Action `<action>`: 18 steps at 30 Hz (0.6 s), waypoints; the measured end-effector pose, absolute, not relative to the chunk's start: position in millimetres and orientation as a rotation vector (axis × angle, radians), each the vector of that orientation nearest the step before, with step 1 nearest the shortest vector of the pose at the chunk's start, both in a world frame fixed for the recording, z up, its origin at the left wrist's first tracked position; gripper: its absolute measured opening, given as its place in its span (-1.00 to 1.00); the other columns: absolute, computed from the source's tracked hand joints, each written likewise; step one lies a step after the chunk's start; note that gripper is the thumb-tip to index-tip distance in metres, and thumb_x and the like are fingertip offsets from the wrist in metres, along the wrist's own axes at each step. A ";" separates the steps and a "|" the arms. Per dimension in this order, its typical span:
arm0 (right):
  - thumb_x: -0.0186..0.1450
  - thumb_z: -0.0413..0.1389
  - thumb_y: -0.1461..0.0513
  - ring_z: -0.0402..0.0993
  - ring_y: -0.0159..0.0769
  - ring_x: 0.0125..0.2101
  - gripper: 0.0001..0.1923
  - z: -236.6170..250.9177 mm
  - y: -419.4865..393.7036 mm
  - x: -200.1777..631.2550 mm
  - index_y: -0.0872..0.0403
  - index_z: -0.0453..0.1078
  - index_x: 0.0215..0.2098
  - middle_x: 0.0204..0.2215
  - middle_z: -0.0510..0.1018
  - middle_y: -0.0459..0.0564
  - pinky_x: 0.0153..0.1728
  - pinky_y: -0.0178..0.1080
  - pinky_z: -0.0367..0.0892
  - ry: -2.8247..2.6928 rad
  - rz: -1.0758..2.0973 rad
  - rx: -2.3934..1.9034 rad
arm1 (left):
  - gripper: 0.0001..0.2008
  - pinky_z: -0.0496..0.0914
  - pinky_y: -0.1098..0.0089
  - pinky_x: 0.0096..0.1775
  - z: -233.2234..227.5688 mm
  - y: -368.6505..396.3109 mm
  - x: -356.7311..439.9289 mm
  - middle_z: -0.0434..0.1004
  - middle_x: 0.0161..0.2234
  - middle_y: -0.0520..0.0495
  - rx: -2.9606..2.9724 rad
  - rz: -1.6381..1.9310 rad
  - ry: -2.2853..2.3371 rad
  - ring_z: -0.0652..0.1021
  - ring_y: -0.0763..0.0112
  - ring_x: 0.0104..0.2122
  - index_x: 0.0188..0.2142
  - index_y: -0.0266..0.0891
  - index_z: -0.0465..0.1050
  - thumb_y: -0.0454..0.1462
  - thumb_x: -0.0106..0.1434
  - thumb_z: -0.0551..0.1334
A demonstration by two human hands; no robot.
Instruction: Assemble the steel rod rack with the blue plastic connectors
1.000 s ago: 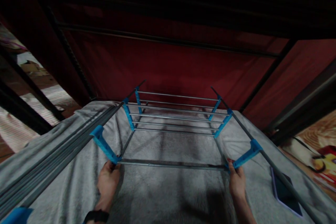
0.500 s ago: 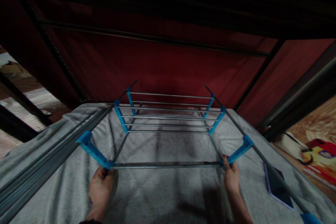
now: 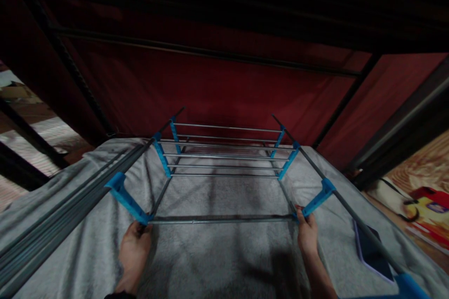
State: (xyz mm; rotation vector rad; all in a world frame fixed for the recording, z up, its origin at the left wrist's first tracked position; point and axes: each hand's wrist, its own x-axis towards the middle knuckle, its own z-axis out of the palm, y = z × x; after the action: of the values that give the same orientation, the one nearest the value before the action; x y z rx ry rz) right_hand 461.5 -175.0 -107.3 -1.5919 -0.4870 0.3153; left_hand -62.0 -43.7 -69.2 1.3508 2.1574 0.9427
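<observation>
A partly built rack of grey metal tubes and blue plastic brackets lies on a grey blanket [image 3: 224, 196]. My left hand [image 3: 135, 247] is closed at the lower end of the left blue bracket [image 3: 129, 201]. On the other side, my right hand [image 3: 307, 233] pinches the lower end of the right blue bracket [image 3: 319, 198]. A single crossbar [image 3: 224, 219] spans between these two brackets. Farther back, several thin crossbars [image 3: 228, 155] join the other bracket pairs. My fingertips are partly hidden behind the plastic.
Several loose grey tubes [image 3: 59, 224] lie along the blanket at left. A phone [image 3: 373, 252] rests on the right side, partly behind a long side tube. Red fabric [image 3: 224, 84] with dark bars closes off the back. A red and yellow packet [image 3: 430, 212] sits at far right.
The rack's right side has shifted slightly left, with my right hand moving along. More of the blue bracket at the lower right corner shows. My left hand has barely moved.
</observation>
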 end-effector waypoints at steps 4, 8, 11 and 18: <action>0.16 0.22 -0.17 0.43 -0.01 0.07 -0.36 -109.1 -177.0 460.3 0.08 0.49 0.02 0.01 0.58 0.11 0.19 0.00 0.23 -0.484 0.332 -1.575 | -0.66 0.29 0.32 -0.34 -69.3 -43.5 -63.1 0.59 -0.24 -0.11 1.332 0.920 2.165 0.52 0.18 -0.28 0.00 -0.15 0.50 -0.18 0.27 0.16; 0.16 0.22 -0.16 0.41 -0.01 0.10 -0.36 -104.9 -178.7 456.4 0.09 0.48 0.02 0.03 0.57 0.12 0.21 -0.01 0.20 -0.465 0.336 -1.565 | -0.71 0.28 0.32 -0.35 -66.5 -45.8 -62.2 0.58 -0.26 -0.11 1.350 0.875 2.181 0.51 0.20 -0.30 -0.05 -0.16 0.50 -0.19 0.28 0.16; 0.15 0.21 -0.15 0.43 -0.02 0.06 -0.38 -101.3 -180.6 453.5 0.10 0.48 -0.01 -0.02 0.58 0.12 0.18 -0.03 0.24 -0.459 0.313 -1.569 | -0.78 0.27 0.33 -0.38 -68.3 -48.1 -63.2 0.56 -0.32 -0.10 1.378 0.863 2.186 0.51 0.21 -0.34 -0.15 -0.18 0.50 -0.19 0.27 0.16; 0.15 0.16 -0.15 0.46 -0.04 -0.01 -0.42 -101.3 -182.3 454.1 0.09 0.46 -0.07 -0.10 0.58 0.10 0.11 -0.05 0.29 -0.485 0.294 -1.636 | -0.76 0.31 0.32 -0.35 -74.4 -49.4 -63.5 0.59 -0.24 -0.15 1.480 0.907 2.171 0.54 0.15 -0.26 -0.14 -0.20 0.49 -0.20 0.27 0.16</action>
State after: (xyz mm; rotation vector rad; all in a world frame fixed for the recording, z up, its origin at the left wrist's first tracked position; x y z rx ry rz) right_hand 454.1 -182.3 -101.3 -1.6363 -0.4853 0.2945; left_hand -63.5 -49.4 -74.4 1.4796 2.1712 0.9067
